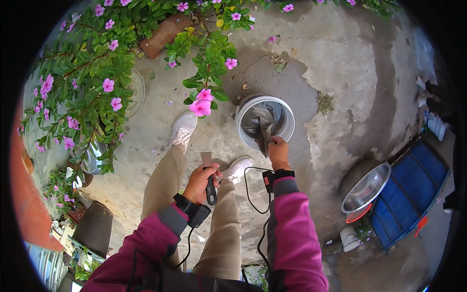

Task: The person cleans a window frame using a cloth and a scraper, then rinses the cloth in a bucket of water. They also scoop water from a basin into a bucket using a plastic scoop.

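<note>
My left hand grips a putty knife by its black handle, with the flat metal blade pointing away from me. My right hand pinches one end of a wet grey cloth at the near rim of a white plastic bucket. Part of that cloth hangs over the rim, and the rest lies in dark, murky water. How far it reaches under the surface is hidden. Both wrists wear black straps with small devices and cables.
Pink-flowered periwinkle plants spread over the left, near a brick. To the right, a metal basin leans by a blue cart bed. A brown pot stands lower left. The concrete floor has damp patches.
</note>
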`<state>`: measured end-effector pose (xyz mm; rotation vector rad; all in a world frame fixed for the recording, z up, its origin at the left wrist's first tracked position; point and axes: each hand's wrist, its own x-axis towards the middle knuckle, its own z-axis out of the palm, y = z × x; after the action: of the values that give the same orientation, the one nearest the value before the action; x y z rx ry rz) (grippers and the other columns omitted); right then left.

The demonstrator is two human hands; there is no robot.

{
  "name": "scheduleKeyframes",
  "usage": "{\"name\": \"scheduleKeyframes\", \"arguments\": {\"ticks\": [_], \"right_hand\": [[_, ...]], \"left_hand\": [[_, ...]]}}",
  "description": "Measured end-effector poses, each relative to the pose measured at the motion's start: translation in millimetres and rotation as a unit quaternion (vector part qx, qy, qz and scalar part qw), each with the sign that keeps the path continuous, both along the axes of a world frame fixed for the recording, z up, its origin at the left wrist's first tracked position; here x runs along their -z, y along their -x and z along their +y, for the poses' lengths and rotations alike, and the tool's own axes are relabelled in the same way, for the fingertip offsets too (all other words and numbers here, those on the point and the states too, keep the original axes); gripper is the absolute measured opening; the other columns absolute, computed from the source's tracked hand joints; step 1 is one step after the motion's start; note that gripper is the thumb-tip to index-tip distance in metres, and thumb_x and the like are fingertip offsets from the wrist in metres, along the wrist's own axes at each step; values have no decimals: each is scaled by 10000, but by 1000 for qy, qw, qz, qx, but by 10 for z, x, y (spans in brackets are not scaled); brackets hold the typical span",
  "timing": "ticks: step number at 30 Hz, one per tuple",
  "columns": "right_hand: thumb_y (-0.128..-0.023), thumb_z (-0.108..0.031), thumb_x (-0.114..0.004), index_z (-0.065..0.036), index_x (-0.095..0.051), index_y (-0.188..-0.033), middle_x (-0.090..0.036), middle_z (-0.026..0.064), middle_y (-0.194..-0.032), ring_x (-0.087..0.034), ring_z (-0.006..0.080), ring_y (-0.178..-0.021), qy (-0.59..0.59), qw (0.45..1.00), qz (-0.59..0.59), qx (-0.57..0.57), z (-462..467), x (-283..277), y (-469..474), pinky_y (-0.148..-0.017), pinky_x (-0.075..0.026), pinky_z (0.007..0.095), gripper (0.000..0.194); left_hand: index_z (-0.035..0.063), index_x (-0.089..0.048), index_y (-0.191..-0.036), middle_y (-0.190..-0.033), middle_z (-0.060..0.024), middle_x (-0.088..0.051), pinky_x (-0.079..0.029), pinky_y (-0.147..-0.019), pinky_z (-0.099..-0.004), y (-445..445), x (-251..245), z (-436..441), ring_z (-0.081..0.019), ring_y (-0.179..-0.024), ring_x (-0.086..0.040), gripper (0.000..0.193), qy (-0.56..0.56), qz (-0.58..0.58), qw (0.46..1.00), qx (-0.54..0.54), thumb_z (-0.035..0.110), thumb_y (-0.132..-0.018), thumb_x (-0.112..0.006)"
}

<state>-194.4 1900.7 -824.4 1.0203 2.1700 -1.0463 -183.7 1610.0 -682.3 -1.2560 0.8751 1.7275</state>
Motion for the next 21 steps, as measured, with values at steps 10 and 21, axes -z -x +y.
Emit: {"name": "scheduleKeyframes", "arguments": {"ticks": [10,21], "right_hand": [[-801,-49,-642,6,-668,-1097,-705,196,-911,-674,437,-942,-178,964,123,-158,-55,545,396,-835,-536,457,303],[-844,-72,-684,19,-653,-1011,-708,131,-817,-708,192,-631,168,966,0,196,-159,448,489,-527,-554,316,193]], "left_hand": [[40,-603,-1155,-888,-82,-648,-501,-664,-300,121,274,41,-139,-664,-572,204,15,12,1000,19,179,-1005,-607],[48,-618,-1126,-889,-71,-658,-461,-626,-261,251,303,21,-120,-653,-556,217,21,10,999,-26,210,-982,-622]]}}
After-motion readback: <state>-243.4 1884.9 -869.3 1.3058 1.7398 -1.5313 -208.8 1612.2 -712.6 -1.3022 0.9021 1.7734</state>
